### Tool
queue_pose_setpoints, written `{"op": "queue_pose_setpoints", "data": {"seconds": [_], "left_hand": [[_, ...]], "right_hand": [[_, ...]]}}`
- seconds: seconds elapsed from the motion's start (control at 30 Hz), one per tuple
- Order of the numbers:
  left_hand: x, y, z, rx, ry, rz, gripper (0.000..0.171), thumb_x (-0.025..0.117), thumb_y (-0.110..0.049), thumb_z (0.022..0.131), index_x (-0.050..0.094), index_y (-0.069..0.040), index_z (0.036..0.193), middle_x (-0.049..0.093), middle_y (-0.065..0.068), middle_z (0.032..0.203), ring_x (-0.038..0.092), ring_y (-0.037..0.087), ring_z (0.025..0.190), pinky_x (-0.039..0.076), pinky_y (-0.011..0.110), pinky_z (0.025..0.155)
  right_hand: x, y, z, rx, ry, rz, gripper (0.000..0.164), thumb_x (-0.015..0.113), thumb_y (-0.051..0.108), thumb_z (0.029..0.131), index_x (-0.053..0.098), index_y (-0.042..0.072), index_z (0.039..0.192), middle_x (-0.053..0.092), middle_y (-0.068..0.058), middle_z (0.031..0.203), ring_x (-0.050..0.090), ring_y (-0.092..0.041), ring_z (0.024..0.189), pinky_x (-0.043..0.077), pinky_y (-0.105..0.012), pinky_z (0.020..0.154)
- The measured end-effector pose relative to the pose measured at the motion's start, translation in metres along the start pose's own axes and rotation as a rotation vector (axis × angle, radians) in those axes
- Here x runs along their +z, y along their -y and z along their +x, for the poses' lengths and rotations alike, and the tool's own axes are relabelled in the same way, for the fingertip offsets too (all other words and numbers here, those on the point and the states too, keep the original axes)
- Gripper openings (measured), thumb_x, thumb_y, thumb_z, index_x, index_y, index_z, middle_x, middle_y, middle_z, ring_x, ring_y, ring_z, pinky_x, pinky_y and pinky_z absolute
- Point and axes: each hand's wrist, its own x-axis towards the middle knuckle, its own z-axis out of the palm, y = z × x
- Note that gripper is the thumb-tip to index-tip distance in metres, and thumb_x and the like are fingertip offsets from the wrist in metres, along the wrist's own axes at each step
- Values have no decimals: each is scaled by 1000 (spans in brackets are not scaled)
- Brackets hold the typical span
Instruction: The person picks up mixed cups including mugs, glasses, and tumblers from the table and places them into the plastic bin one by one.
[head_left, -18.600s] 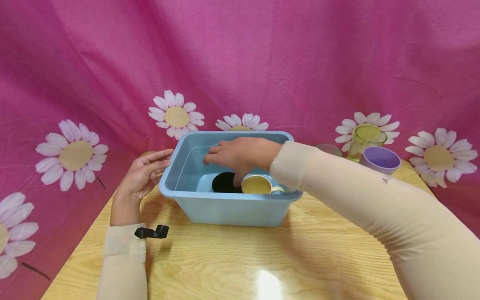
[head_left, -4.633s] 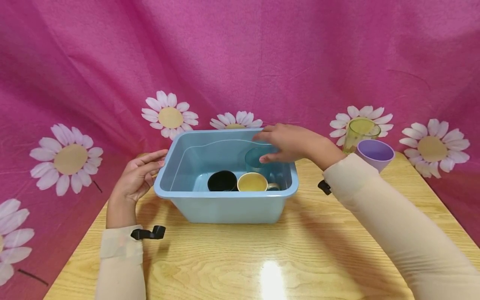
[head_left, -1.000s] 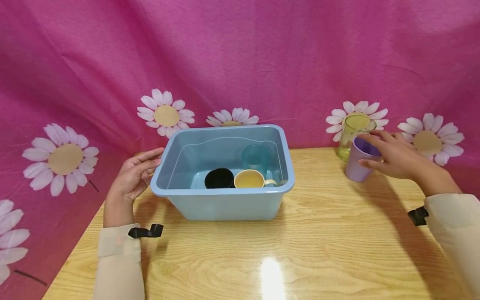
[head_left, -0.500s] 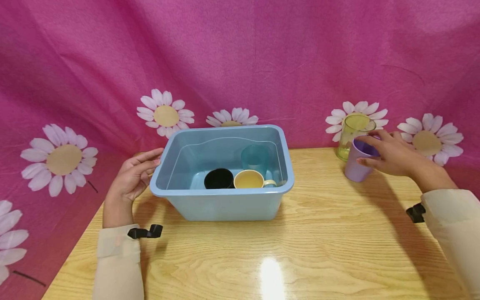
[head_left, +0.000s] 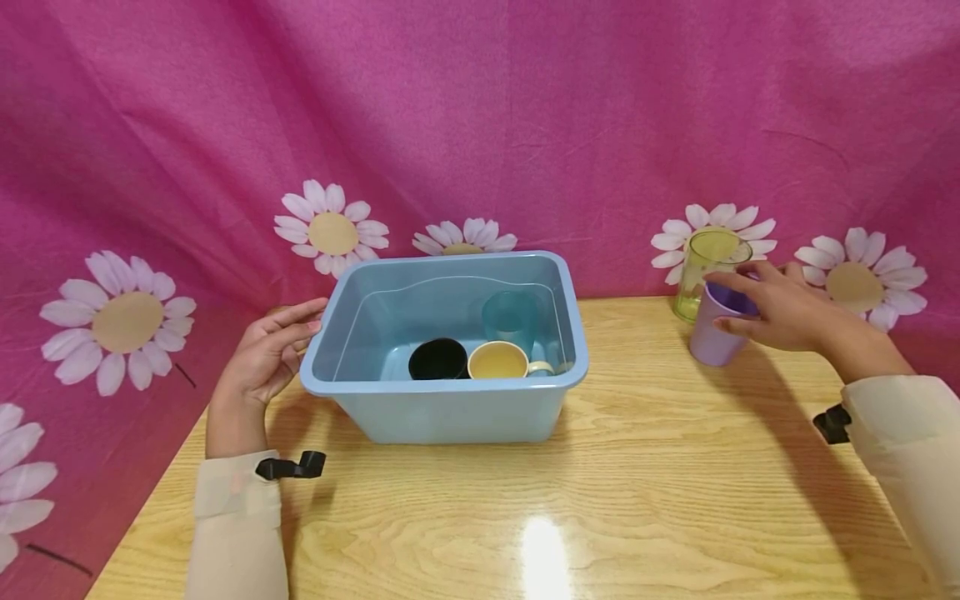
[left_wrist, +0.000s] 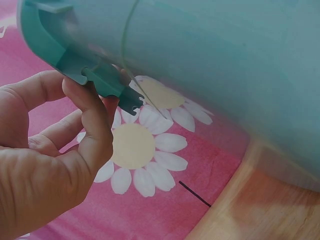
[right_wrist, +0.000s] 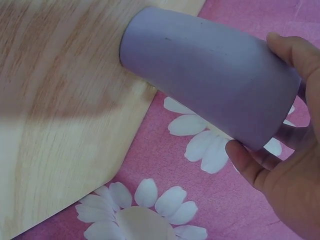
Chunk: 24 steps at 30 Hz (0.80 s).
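Observation:
A light blue plastic tub (head_left: 442, 410) stands on the table, with my left hand (head_left: 258, 358) at its left rim. In the left wrist view the thumb and fingers pinch the rim's underside; some fingertips are hidden. Inside the tub are a black cup (head_left: 438, 360), a yellow mug (head_left: 498, 361) and a clear teal cup (head_left: 508, 315). At the right, my right hand (head_left: 787, 308) grips a purple cup (head_left: 714, 337) near its mouth. The right wrist view shows thumb and fingers on either side of the purple cup (right_wrist: 205, 75), which stands upright on the table.
A clear yellow-green glass (head_left: 688, 287) stands just behind the purple cup, close to the table's back edge. A pink curtain (head_left: 480, 125) with daisies hangs behind the wooden table (head_left: 637, 483).
Earlier my right hand was in the tub, then let go of the teal cup there. It has since moved right to the purple cup. In the last second, hardly anything moves.

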Motion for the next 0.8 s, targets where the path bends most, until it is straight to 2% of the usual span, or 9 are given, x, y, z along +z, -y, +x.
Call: {"op": "queue_pose_setpoints", "data": {"seconds": [0.23,0.5,0.8], "left_hand": [[-1,0,0,-3,-6,2,34,53,11,100,76,-4,120,77,7,103,76,17,86,62,27,74],[-2,0,1,-8,-15,7,34,54,10,100,76,-6,119,77,6,104,76,16,85,62,27,72],[-1,1,1,-11,-21,21,32,55,9,100,76,-5,120,77,6,102,76,16,85,63,29,74]], "right_hand": [[-1,0,1,12,16,-3,70,81,36,87,53,9,145,45,-39,135,42,-53,118,30,-58,86],[-2,3,1,34,-17,22,81,86,39,79,52,1,143,46,-36,133,41,-50,110,34,-55,82],[-5,2,2,63,24,19,83,87,41,79,51,3,143,44,-35,132,37,-50,105,42,-56,76]]}}
